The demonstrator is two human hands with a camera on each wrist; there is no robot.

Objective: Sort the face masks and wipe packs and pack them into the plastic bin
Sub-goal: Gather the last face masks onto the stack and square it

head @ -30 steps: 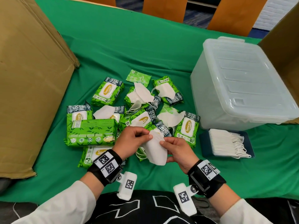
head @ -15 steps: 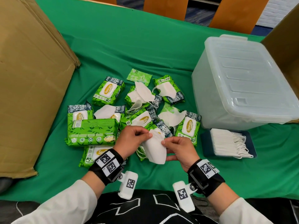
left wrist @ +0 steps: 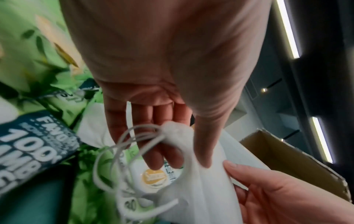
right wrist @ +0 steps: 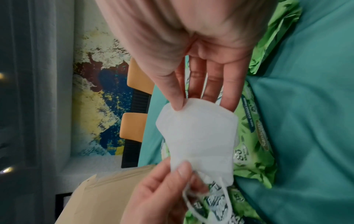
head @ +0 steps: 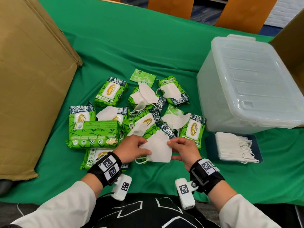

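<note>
While held up just above the green tablecloth, folded white face mask sits between both hands, close to the body and in front of the pile of green wipe packs. Pinched on its left edge by left hand, thumb on top and fingers curled under, with the thin white ear loops hanging loose below those fingers. Pinched on its right edge by right hand, thumb tip pressing the top corner against the fingers behind. Both grips narrow, closed only on the thin cloth, holding the mask flat and stretched between them. More loose white masks lying on top of the wipe packs further back. Neat stack of white masks on a dark blue tray to the right, well apart from the held one. Clear plastic bin with its lid on, just behind that tray. Big brown cardboard box at the left, another brown box at the far right.
</note>
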